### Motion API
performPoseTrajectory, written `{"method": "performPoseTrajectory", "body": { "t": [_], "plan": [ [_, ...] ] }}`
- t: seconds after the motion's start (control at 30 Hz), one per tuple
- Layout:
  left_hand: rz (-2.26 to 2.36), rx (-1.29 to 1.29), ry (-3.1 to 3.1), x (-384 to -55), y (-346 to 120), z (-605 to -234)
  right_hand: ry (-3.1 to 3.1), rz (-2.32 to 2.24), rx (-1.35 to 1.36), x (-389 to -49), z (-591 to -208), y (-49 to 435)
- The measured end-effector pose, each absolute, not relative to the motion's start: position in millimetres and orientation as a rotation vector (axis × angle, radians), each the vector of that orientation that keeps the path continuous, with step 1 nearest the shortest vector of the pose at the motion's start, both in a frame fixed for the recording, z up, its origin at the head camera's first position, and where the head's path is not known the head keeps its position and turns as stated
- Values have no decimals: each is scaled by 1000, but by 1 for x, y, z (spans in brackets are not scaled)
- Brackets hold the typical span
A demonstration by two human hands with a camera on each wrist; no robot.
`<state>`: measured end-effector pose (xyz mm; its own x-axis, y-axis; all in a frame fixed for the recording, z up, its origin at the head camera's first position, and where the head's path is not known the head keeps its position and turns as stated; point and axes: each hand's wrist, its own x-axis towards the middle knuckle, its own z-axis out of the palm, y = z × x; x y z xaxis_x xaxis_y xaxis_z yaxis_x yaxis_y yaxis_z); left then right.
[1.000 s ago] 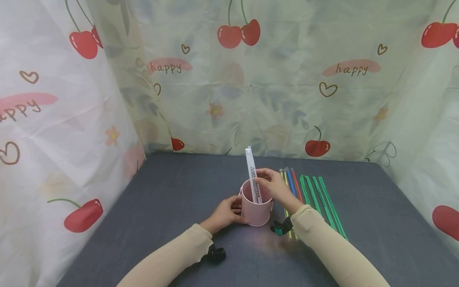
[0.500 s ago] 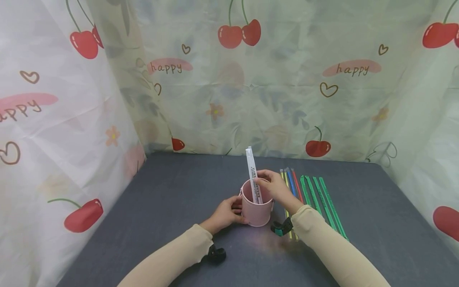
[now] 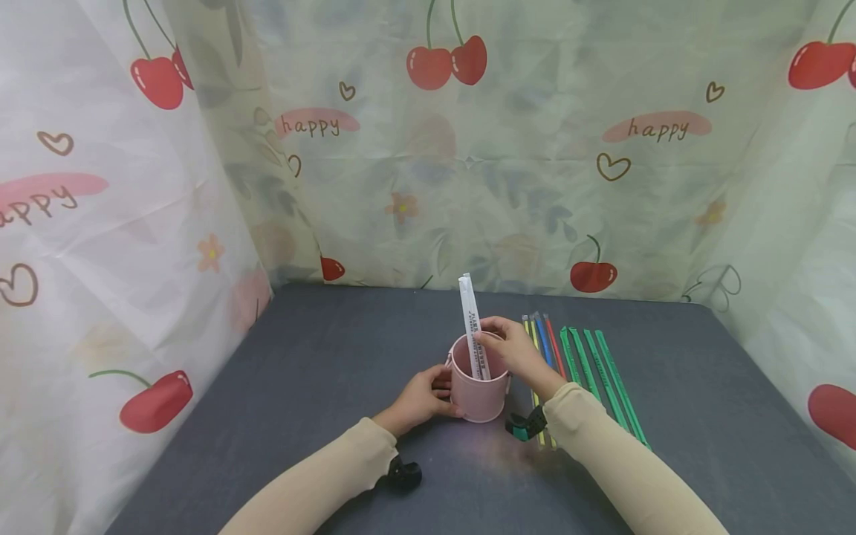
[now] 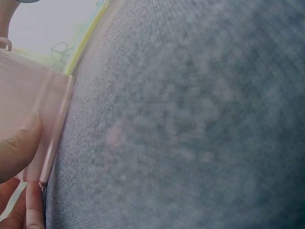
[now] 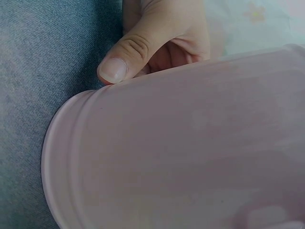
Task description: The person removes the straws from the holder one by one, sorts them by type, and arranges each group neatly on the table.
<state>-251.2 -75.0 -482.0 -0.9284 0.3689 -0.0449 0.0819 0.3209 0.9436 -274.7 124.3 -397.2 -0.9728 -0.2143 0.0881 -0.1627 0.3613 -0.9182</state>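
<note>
A small pink bucket (image 3: 478, 401) stands upright on the dark table. My left hand (image 3: 420, 401) grips its left side low down, thumb in front; the left wrist view shows the thumb (image 4: 21, 148) against the wall. Inside the bucket a white paper-wrapped straw (image 3: 470, 312) with dark print leans slightly left, its upper half above the rim. Whether it is one straw or two together is unclear. At the rim my right hand (image 3: 511, 348) pinches the straw. In the right wrist view the bucket (image 5: 181, 143) hides the right fingers, and the left hand (image 5: 162, 33) shows behind it.
Right of the bucket lie thin straws in yellow, blue (image 3: 543, 340) and red (image 3: 553, 342), partly under the right forearm. Beyond them are several green-wrapped straws (image 3: 605, 379). A cherry-print cloth (image 3: 468, 186) hangs around the table's back and sides.
</note>
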Motion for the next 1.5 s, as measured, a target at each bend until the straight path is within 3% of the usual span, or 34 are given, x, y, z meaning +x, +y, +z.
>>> {"method": "performPoseTrajectory", "body": {
  "t": [1.5],
  "plan": [
    [1635, 382, 2342, -253, -75, -483, 2657, -1771, -330, -274, -394, 142]
  ]
}}
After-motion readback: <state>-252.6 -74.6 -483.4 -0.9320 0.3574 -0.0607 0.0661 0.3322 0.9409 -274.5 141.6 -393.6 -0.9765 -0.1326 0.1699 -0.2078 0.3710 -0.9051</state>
